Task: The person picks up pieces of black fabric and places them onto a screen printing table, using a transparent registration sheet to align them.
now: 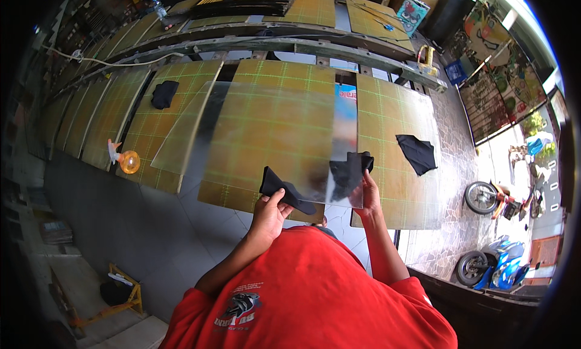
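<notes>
The left hand (pixel 266 219) is closed in a pinch, thumb against fingers, with a fold of the left black cloth (pixel 279 186) gripped between them. Loose cloth extends ahead of these fingertips and to their right, along the near edge of the clear pane (pixel 311 146). The right hand (pixel 370 199) is closed, thumb uppermost, on the right black cloth (pixel 367 161) at the pane's near right corner. Part of this cloth shows through the pane, left of the right fingers; the placement of the fingers on the far side is hidden.

The pane occupies the area ahead of and between both hands and extends well to the left of the left fingers. Beneath it lies the central board (pixel 227 197), marked with a green grid. To the right of the right fingers is the right board (pixel 393 197), bearing a loose black cloth (pixel 416 154). To the left of the left fingers is the left board (pixel 142 128), with a folded black cloth (pixel 164 95) at its far part and an orange spray bottle (pixel 129 162) at its near left. Well ahead of both hands, a rail (pixel 290 44) runs crosswise. Far right of the right fingers stands a blue motorcycle (pixel 505 265).
</notes>
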A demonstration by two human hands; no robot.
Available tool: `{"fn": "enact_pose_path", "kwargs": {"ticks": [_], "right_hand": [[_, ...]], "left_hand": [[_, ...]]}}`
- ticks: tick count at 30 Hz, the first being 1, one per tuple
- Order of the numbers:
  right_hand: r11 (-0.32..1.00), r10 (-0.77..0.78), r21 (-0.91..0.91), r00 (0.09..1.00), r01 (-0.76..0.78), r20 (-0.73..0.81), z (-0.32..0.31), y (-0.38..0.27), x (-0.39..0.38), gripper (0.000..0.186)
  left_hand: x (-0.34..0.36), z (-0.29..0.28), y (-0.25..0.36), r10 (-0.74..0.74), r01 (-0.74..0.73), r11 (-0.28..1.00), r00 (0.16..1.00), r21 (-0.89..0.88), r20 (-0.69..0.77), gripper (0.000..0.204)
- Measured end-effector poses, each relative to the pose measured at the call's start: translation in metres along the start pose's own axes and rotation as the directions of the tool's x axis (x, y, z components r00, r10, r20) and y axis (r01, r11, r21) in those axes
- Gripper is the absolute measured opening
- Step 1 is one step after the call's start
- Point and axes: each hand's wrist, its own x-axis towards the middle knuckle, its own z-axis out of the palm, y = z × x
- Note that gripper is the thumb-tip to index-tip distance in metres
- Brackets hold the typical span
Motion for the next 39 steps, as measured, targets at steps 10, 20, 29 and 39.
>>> {"fn": "enact_pose_path", "kwargs": {"ticks": [10,20,29,39], "right_hand": [[0.976,-0.049,0.218,0.969,-0.005,0.243,0.005,-0.001,0.005,0.042],[0.993,0.121,0.014,0.993,-0.121,-0.015,-0.022,-0.026,0.034,0.032],[0.955,0.034,-0.286,0.988,-0.077,-0.153,-0.005,-0.03,0.044,0.027],[0.919,-0.165,-0.375,0.983,0.123,-0.082,-0.008,-0.018,0.027,0.018]], "left_hand": [[-0.001,0.004,0.001,0.009,-0.008,1.0,1.0,0.026,-0.018,0.009],[0.002,-0.001,-0.003,0.013,-0.012,1.0,0.999,0.02,-0.052,0.007],[0.005,-0.007,-0.009,0.014,-0.015,1.0,1.0,-0.023,-0.025,0.01],[-0.011,-0.015,-0.008,0.09,-0.089,0.995,0.996,-0.048,0.02,0.01]]}}
